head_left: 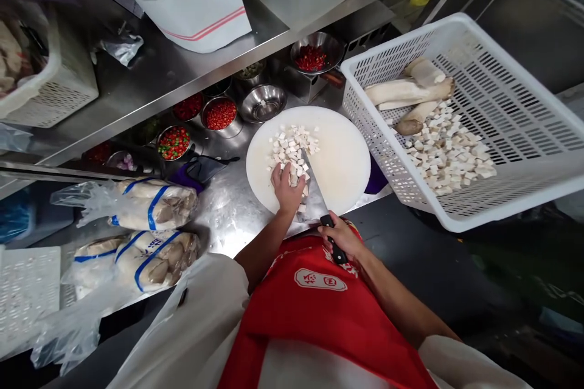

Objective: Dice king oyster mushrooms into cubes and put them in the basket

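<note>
On a round white cutting board [347, 164] lies a loose heap of diced white mushroom [289, 141]. My left hand [288, 193] rests on the near part of the heap, fingers apart, touching cubes beside the blade. A broad kitchen knife [317, 191] lies slanted over the board, cubes along its left side. My right hand [343, 236] is closed around its black handle, near the red apron [292, 310].
To the right, a white perforated basket [511, 79] holds whole king oyster mushrooms [410, 90] and more mushroom cubes [451, 152]. Bowls of chopped chilies [219, 114] stand behind, under a steel shelf [269, 42]. Bagged mushrooms [157, 261] lie left.
</note>
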Tool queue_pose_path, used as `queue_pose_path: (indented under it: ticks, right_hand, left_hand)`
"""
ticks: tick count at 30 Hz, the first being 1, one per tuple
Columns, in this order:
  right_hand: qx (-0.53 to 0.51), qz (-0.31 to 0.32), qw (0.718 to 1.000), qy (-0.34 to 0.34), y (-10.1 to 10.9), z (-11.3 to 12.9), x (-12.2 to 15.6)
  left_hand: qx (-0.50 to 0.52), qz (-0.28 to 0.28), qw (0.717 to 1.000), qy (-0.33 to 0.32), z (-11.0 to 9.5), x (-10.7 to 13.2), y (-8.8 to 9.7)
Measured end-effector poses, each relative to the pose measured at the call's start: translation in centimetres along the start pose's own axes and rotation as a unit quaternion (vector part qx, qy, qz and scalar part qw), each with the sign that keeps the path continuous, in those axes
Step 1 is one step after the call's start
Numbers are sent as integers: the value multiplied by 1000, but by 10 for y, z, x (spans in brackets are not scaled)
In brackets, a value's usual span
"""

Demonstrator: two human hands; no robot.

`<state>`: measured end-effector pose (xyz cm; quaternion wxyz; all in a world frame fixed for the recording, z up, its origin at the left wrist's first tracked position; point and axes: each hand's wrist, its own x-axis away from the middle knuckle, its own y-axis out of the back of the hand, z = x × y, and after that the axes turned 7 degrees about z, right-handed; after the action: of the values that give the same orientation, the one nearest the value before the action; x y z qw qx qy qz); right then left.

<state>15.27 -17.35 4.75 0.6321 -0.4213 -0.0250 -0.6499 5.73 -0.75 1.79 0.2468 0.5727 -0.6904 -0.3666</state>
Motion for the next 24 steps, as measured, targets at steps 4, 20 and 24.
queue_pose_path:
  ticks: [4, 20, 24]
  right_hand:
    - [-33, 17, 999, 18, 12, 15, 12]
    - [-1, -191, 966, 172, 165, 147, 165]
    - [-88, -289, 937, 176, 187, 167, 170]
  left_hand:
    - [-12, 9, 1000, -1, -30, -3, 11]
    - [137, 108, 956, -236, -326, -29, -83]
    - [41, 303, 875, -375, -358, -17, -129]
